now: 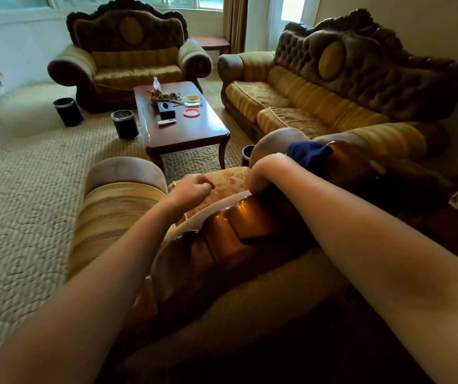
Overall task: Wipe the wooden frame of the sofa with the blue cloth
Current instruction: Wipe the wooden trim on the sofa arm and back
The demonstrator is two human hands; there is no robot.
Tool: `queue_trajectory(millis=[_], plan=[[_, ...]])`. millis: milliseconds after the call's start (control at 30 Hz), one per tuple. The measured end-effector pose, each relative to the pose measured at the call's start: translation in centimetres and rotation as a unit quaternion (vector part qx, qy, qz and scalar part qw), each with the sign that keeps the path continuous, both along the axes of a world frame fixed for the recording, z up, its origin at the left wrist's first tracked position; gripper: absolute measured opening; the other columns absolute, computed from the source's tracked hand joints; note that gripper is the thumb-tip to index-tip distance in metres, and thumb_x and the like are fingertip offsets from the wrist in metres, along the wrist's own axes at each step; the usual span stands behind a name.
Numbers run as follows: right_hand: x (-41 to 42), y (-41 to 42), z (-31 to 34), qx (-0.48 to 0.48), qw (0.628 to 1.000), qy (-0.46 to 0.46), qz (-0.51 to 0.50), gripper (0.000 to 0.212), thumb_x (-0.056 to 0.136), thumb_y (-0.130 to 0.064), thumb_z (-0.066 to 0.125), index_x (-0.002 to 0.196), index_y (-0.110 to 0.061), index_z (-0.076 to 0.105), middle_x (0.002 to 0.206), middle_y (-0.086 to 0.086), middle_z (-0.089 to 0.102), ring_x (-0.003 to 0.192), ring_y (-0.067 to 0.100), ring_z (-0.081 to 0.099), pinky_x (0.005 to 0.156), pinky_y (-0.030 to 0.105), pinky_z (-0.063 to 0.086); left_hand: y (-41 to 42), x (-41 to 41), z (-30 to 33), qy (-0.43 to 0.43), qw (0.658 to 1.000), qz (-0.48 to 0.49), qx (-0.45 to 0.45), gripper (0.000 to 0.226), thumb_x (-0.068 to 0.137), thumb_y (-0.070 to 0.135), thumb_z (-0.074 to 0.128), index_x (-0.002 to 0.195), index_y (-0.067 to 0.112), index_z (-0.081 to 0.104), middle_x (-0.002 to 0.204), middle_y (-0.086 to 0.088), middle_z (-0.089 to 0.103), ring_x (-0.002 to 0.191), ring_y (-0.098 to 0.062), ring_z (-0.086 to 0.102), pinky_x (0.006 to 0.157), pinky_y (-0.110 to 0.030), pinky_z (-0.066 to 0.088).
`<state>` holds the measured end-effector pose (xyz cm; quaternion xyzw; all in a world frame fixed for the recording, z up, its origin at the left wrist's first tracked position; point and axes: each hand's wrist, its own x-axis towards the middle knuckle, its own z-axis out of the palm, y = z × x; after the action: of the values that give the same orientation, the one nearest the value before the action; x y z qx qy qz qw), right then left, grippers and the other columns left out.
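I stand behind an armchair whose glossy carved wooden frame [238, 217] runs along the top of its back. My right hand [266, 171] sits on the frame's top edge with its fingers curled down over it. The blue cloth [309, 156] bunches out from the far side of that hand and lies on the wood. My left hand [191, 189] hovers over the gold seat cushion [230, 180], fingers loosely curled and holding nothing.
The chair's padded arms [119, 200] flank the seat. Beyond it stands a dark coffee table [191, 128] with a remote, a bottle and small items, and black bins [125, 124] stand on the carpet. A long sofa [333, 87] is at the right, another armchair [128, 59] at the back.
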<state>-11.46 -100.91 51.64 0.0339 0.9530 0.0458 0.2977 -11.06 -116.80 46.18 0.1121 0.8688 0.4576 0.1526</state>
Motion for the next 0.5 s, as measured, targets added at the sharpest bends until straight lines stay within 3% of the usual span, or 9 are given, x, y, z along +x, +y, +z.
queue_trajectory(millis=[67,133,200,367,500], plan=[[0.4,-2.1,-0.5,-0.070,0.996,-0.041,0.023,0.038,0.097,-0.024,0.049,0.131,-0.007,0.047,0.130,0.011,0.052,0.115,0.024,0.052,0.097,0.035,0.043,-1.1,-0.6,-0.5,-0.002,1.000,-0.014,-0.001,0.026,0.096,0.004,0.041,0.114,0.001,0.060,0.104,-0.011,0.058,0.098,-0.020,0.054,0.066,-0.020,0.044],[1.2,-4.6,-0.9,-0.145,0.987,-0.035,0.053,0.029,0.096,-0.032,0.050,0.118,-0.013,0.055,0.109,0.002,0.061,0.097,0.015,0.057,0.081,0.025,0.044,-2.2,-0.9,-0.7,-0.012,0.999,-0.032,0.001,0.023,0.095,0.004,0.042,0.109,0.004,0.061,0.101,-0.012,0.060,0.096,-0.022,0.056,0.070,-0.024,0.047],[2.0,-6.9,-1.2,-0.173,0.980,0.012,0.100,0.029,0.097,-0.027,0.048,0.121,-0.013,0.055,0.105,0.001,0.059,0.094,0.014,0.053,0.084,0.025,0.040,-3.0,-0.9,-1.0,-0.017,0.999,-0.047,0.014,0.020,0.094,0.003,0.044,0.104,0.003,0.061,0.092,-0.009,0.059,0.090,-0.022,0.057,0.074,-0.028,0.047],[3.1,-11.3,-3.4,-0.121,0.989,0.040,0.081,0.041,0.096,-0.028,0.050,0.131,-0.007,0.051,0.131,0.012,0.054,0.119,0.026,0.051,0.096,0.035,0.038,-6.3,-0.7,-2.3,-0.094,0.988,-0.108,0.050,0.022,0.096,0.005,0.044,0.112,0.006,0.059,0.100,-0.020,0.059,0.090,-0.028,0.057,0.077,-0.036,0.048],[5.0,-14.3,-4.7,-0.052,0.985,0.138,0.093,0.036,0.096,-0.035,0.045,0.125,-0.015,0.056,0.124,0.006,0.059,0.112,0.026,0.056,0.080,0.035,0.039,-9.0,-0.5,-3.3,-0.157,0.976,-0.122,0.084,0.020,0.096,0.007,0.047,0.110,0.013,0.059,0.102,-0.017,0.060,0.091,-0.026,0.058,0.075,-0.036,0.051]])
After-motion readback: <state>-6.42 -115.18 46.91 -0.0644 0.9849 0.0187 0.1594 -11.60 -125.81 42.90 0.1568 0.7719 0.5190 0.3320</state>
